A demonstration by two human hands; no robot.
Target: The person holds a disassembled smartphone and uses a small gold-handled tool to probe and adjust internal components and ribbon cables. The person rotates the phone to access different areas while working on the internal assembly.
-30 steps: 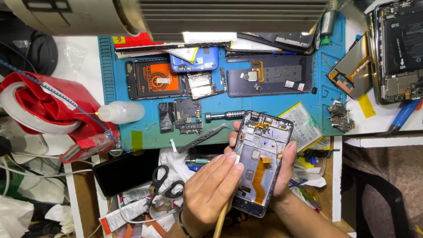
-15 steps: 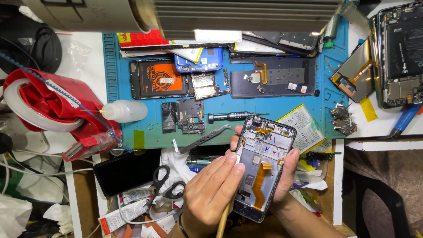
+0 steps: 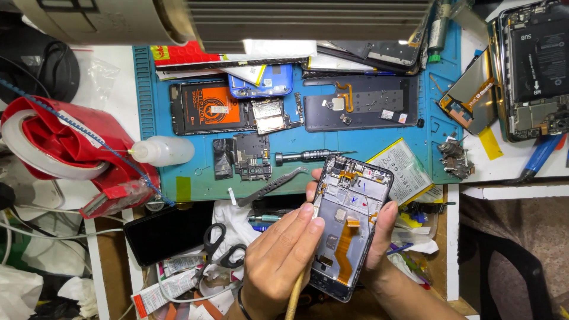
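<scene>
While my right hand (image 3: 379,237) cradles the opened dark phone frame with its orange ribbon cable (image 3: 351,228) by the far edge, thumb and fingers wrapped around its sides, my left hand (image 3: 278,261) lies over its near edge, fingers pressed together around a thin yellowish wooden stick (image 3: 294,296) whose tip is hidden under my fingertips. The phone sits tilted just above the near edge of the bench, between both hands. To work well here, I judge that I should keep the frame steady in the right hand, press lightly with the stick, and stay off the orange cable and small connectors.

Just left of my hands lie black-handled scissors (image 3: 216,249) and a flat black glass panel (image 3: 166,234). A little farther, on the blue silicone work mat (image 3: 201,184), rest grey metal tweezers (image 3: 269,186), a dark screwdriver (image 3: 305,156), a small circuit board (image 3: 252,157) and a white squeeze bottle (image 3: 163,150). Beyond them lie an orange-labelled phone body (image 3: 207,108) and a grey back cover (image 3: 361,104). At the far right, off the mat, another opened phone with black battery (image 3: 533,65) lies face down.
</scene>
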